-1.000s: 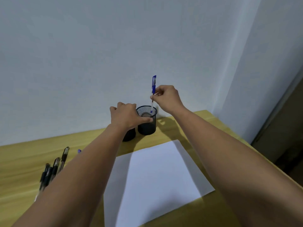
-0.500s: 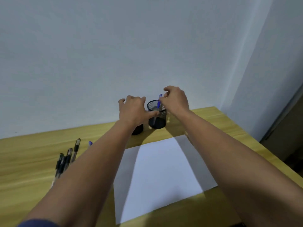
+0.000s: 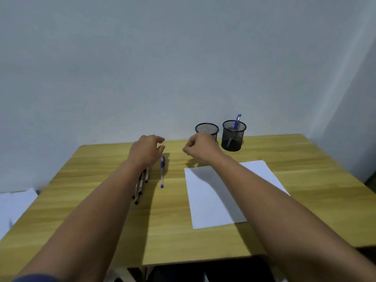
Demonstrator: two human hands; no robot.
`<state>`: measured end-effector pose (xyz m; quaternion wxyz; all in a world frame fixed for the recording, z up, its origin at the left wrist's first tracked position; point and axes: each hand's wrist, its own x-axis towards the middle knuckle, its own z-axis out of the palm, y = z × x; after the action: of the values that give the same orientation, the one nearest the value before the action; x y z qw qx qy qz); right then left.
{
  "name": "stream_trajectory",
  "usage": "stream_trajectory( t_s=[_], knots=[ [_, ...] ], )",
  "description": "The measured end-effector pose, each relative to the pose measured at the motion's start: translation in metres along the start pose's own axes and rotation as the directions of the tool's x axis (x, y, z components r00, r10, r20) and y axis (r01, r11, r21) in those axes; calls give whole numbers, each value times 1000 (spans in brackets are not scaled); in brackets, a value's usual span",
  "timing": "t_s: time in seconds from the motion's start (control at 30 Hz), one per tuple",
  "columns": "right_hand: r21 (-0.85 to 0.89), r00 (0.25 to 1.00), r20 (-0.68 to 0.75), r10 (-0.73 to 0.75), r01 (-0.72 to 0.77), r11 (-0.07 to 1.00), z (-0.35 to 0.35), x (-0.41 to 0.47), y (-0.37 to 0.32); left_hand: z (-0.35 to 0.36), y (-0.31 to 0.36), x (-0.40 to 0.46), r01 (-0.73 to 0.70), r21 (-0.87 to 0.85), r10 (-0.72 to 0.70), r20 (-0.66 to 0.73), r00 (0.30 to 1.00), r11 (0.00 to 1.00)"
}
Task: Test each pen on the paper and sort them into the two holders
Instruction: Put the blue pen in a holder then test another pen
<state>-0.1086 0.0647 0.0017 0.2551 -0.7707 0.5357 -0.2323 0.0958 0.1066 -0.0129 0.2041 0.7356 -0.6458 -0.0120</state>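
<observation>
Two black mesh holders stand at the back of the table: the left holder point(image 3: 207, 129) looks empty, and the right holder point(image 3: 233, 135) has a blue pen point(image 3: 236, 123) leaning in it. A white sheet of paper point(image 3: 211, 200) lies right of centre. A loose blue pen point(image 3: 162, 174) lies on the wood, and several dark pens point(image 3: 141, 185) lie partly under my left forearm. My left hand point(image 3: 145, 151) hovers over the loose pens with fingers apart, holding nothing. My right hand point(image 3: 200, 148) is curled with nothing in it, in front of the left holder.
The wooden table point(image 3: 101, 200) ends at a near edge low in the frame and meets a grey wall at the back. A white surface point(image 3: 14, 204) shows beyond the table's left edge. The right side of the table lies beside a corner of the wall.
My right hand let go of the blue pen, which now stands in the right holder. Both hands pulled back leftward toward the loose pens, and my view swung left.
</observation>
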Motion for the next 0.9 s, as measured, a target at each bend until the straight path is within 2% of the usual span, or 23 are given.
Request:
stream_trajectory(
  t_s=[0.17, 0.27, 0.37, 0.53, 0.63, 0.73, 0.8, 0.9],
  knots=[
    [-112, 985, 175, -5, 25, 993, 58, -12, -16, 24, -39, -6, -25, -44, 30, 117, 993, 999],
    [-204, 975, 224, 0, 47, 978, 83, -10, -20, 35, -51, 1, -123, -36, 128, 174, 976, 992],
    [-263, 979, 204, 25, 31, 964, 94, -2, -20, 42, -56, 7, -220, 51, 210, 157, 965, 974],
    [-265, 991, 122, 50, -16, 964, 80, 10, -19, 46, -54, 7, -251, 124, 241, 90, 966, 960],
    [-104, 991, 96, 94, -83, 991, 46, 17, -12, 41, -44, 3, -209, 165, 211, 2, 977, 964],
    [177, 987, 108, 115, -133, 975, 0, 11, -1, 28, -22, -4, -192, 32, 194, -71, 978, 981],
    [404, 984, 82, 160, -180, 897, -24, -3, 5, 17, -1, -11, -218, -72, 211, -89, 973, 973],
    [672, 973, 75, 220, -212, 710, -44, -27, 11, 3, 36, -27, -244, -224, 226, -103, 969, 944]
  ],
)
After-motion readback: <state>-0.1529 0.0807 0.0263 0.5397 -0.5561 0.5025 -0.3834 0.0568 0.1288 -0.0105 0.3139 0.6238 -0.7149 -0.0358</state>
